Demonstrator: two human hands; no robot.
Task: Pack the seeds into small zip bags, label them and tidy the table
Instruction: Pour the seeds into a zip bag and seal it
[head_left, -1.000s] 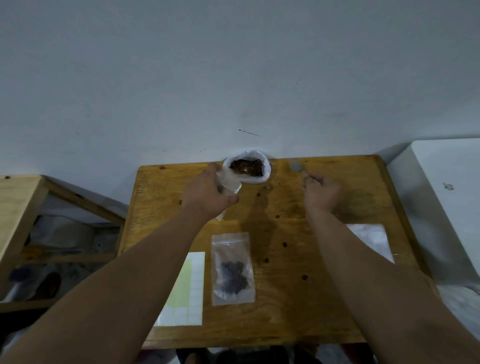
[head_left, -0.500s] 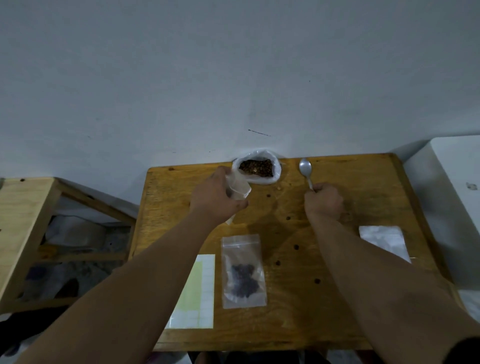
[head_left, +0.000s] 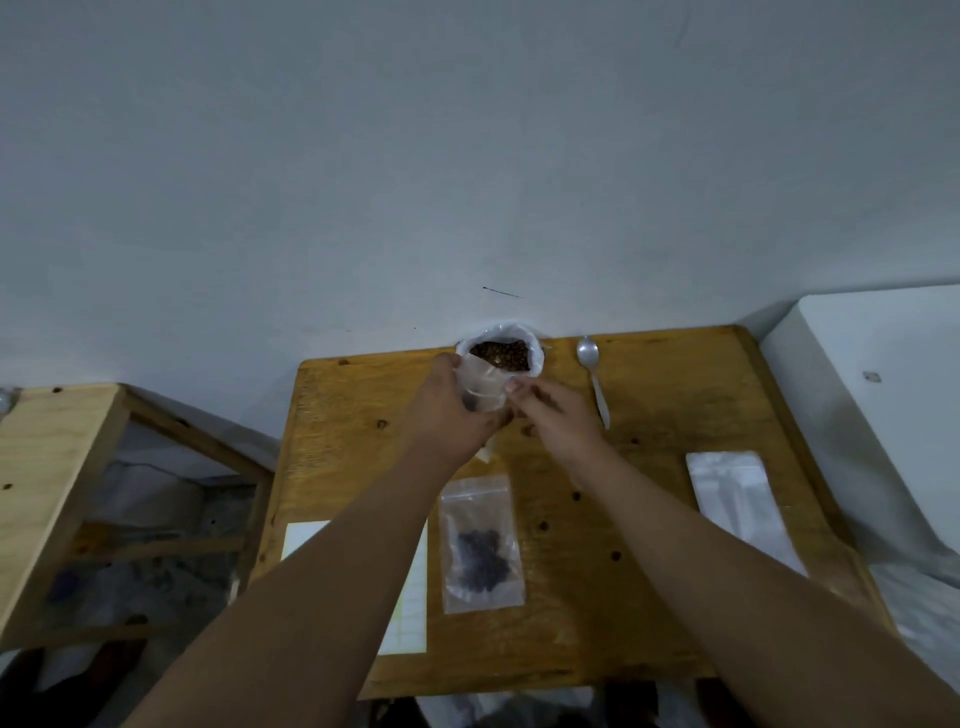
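Left hand (head_left: 447, 413) and right hand (head_left: 553, 415) pinch zip bag (head_left: 484, 383) over wooden table (head_left: 675, 400) by wall (head_left: 467, 156).

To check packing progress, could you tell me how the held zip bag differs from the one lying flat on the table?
The held zip bag is in the air, gripped by the left hand with the right hand pinching its edge; the lying zip bag rests flat on the table, untouched. The lying zip bag shows a dark clump of seeds; the held zip bag's contents are unclear. Both are small clear plastic.
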